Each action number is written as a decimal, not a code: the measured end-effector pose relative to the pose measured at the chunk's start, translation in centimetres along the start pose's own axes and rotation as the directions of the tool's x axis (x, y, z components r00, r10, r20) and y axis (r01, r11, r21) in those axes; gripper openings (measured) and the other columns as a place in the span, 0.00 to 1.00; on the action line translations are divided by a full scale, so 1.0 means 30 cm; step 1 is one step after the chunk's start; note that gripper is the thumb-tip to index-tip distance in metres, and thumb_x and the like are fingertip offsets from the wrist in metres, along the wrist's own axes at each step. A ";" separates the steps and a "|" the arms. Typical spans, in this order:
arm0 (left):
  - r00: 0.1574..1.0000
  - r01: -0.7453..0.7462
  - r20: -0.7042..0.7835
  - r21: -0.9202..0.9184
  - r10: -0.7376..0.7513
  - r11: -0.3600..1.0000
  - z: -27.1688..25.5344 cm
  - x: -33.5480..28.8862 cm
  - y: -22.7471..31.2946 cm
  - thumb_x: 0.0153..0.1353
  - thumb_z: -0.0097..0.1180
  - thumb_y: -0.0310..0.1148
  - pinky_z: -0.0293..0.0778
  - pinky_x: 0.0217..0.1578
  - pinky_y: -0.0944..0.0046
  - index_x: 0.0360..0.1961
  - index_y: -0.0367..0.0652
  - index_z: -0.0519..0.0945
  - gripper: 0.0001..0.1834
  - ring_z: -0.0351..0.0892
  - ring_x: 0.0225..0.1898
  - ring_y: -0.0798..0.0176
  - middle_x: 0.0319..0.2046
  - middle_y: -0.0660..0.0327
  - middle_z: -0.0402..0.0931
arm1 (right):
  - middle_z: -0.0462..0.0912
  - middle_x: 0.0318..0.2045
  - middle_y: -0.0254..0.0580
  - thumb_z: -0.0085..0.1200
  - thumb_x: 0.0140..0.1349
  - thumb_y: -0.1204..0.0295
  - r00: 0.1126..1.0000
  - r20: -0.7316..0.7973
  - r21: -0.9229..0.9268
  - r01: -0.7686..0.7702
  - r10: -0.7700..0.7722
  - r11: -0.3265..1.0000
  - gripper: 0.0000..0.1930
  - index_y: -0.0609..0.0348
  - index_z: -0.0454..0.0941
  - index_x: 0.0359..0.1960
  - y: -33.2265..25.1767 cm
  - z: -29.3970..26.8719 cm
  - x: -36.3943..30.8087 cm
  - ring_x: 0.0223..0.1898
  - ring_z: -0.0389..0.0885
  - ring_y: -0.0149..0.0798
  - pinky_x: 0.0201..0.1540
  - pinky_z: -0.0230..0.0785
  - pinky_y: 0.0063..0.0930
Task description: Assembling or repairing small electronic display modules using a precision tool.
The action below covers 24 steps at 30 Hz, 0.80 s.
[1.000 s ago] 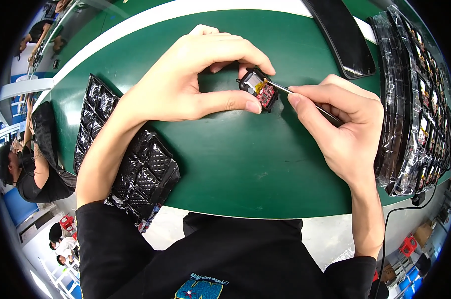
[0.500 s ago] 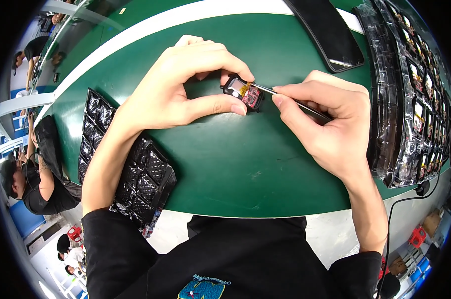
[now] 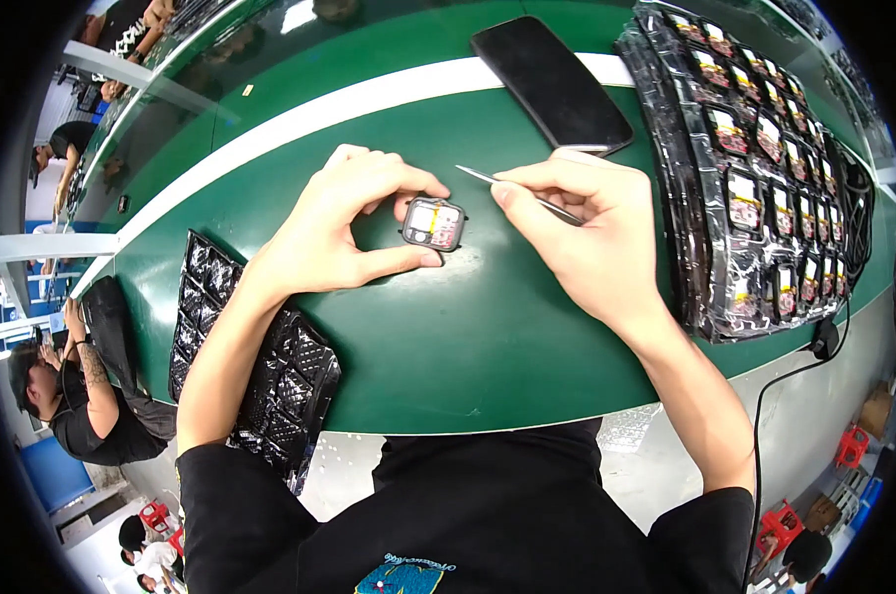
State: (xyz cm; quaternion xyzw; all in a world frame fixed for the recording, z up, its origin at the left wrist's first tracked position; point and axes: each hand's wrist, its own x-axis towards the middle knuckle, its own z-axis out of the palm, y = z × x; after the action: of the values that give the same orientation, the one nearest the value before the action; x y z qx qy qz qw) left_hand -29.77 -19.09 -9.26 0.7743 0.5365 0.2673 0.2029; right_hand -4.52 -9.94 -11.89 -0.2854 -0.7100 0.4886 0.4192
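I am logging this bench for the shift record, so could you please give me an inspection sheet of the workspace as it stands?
Surface: green mat with a white stripe along its far side.
Job's things: small square device case, open face up, showing inner parts; thin metal tweezers.
Clutter: empty black tray at left; tray of filled parts at right; dark phone, face down or switched off.
Hands: left hand pinches the case between thumb and fingers; right hand holds the tweezers, tip just clear of the case.
Cables: black cable hanging off the right edge.
Surroundings: other people seated at left; red stools on the floor.
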 end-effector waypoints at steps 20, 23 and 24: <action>0.995 -0.010 -0.099 -0.392 -0.032 0.920 -0.060 0.242 0.247 0.55 0.80 0.27 0.71 0.44 0.70 0.55 0.37 0.88 0.25 0.78 0.41 0.74 0.44 0.65 0.85 | 0.91 0.30 0.51 0.67 0.62 0.79 0.993 -0.032 0.123 0.119 -0.116 0.985 0.09 0.69 0.92 0.42 -0.033 -0.012 0.023 0.31 0.90 0.37 0.37 0.80 0.33; 0.961 -0.267 -0.001 -0.266 0.277 0.926 0.026 0.405 0.404 0.51 0.81 0.31 0.77 0.42 0.65 0.53 0.38 0.90 0.27 0.81 0.37 0.67 0.40 0.61 0.85 | 0.86 0.44 0.43 0.68 0.60 0.81 0.989 -0.082 0.357 0.143 -0.121 0.923 0.12 0.61 0.82 0.45 0.074 0.013 -0.007 0.44 0.88 0.38 0.41 0.79 0.34; 0.929 -0.353 0.040 -0.199 0.368 0.914 0.045 0.445 0.425 0.51 0.82 0.33 0.77 0.39 0.66 0.55 0.39 0.89 0.28 0.82 0.36 0.66 0.37 0.61 0.84 | 0.84 0.44 0.44 0.66 0.61 0.81 0.982 -0.103 0.159 0.174 -0.159 0.972 0.12 0.60 0.81 0.45 0.076 0.019 0.001 0.45 0.87 0.39 0.40 0.78 0.36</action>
State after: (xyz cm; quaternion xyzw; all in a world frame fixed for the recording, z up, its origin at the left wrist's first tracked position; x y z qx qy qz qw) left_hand -15.95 -10.96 -0.03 0.8469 0.3486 0.3196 0.2429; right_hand -5.05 -9.35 -14.11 -0.2101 -0.6685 0.4961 0.5126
